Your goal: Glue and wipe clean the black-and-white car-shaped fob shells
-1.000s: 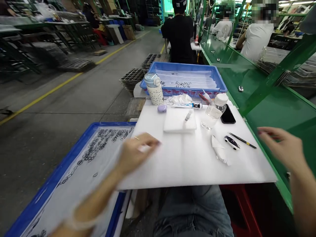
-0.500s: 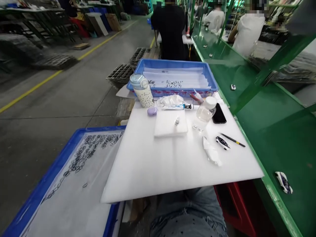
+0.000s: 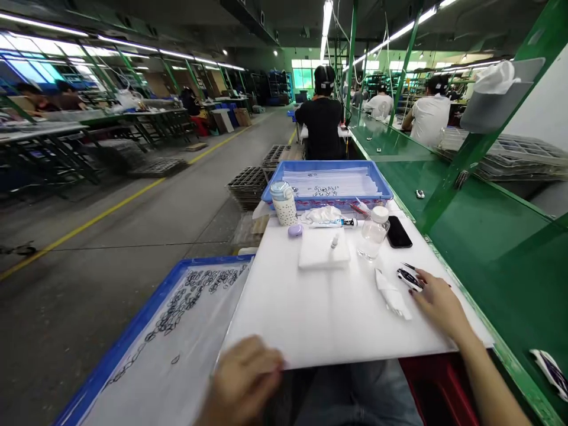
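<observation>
My right hand (image 3: 438,303) reaches over the right side of the white foam-topped table (image 3: 310,313). Its thumb and fingers close around the near end of a small white and black toy car (image 3: 408,278), which rests on the table. The tip of a thin dark tool (image 3: 409,266) shows just beyond the car; my fingers cover the rest of it. To the left of the car lies a crumpled white tissue (image 3: 391,296). My left hand (image 3: 244,378), smeared by motion, hovers at the table's near left edge, and its fingers cannot be made out clearly.
A clear bottle (image 3: 373,234), a phone (image 3: 399,232), a foam block (image 3: 323,251) and a tumbler (image 3: 284,204) stand farther back. Behind them is a blue tray (image 3: 386,192). Another blue tray (image 3: 133,343) lies left. A green conveyor (image 3: 497,254) runs along the right, carrying more toy cars.
Both my hands have come into view, the right one at the toy car and the left at the near edge. The camera view has tilted up, showing more of the workshop.
</observation>
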Tool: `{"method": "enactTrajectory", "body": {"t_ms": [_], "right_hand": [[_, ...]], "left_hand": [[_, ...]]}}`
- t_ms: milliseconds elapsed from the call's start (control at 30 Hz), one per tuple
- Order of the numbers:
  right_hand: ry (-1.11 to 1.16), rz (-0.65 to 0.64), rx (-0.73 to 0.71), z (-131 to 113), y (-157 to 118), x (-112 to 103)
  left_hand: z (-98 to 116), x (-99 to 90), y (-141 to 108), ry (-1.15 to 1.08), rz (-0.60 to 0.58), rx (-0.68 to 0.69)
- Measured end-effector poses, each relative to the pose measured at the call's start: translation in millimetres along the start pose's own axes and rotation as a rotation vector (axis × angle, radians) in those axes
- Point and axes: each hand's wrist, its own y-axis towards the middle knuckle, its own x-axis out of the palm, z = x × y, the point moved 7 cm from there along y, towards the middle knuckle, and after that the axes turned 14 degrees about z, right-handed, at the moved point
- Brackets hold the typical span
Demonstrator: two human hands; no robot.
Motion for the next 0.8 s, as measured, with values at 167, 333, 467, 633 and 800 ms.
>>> {"method": "enactTrajectory", "body": {"t_ms": [167,333,467,633,800], "right_hand": [[0.001,0.077,-0.053,-39.9,-0.9,28.2],[0.297,-0.358,-0.423,-151.6,-30.2,78.7],[0.382,-0.387,-0.348,-181.1,-11.2,113.4],[0.426,-0.314,-0.162,-188.6,48.6,150.6],[0.59,-0.402,-0.142,-209.9,55.5,145.6]], "left_hand": [[-42.2,99.1,-9.1,-0.069,-0.076,-0.183],[-48.1,131.2,-17.2,0.027,-0.254,-0.173],[-45.5,142.3,-43.5,0.055,-0.411,-0.223],[-36.7,145.7,-37.8,0.023,-0.478,-0.319],[-35.4,146.0,-5.5,0.002,-0.405,-0.239]]}}
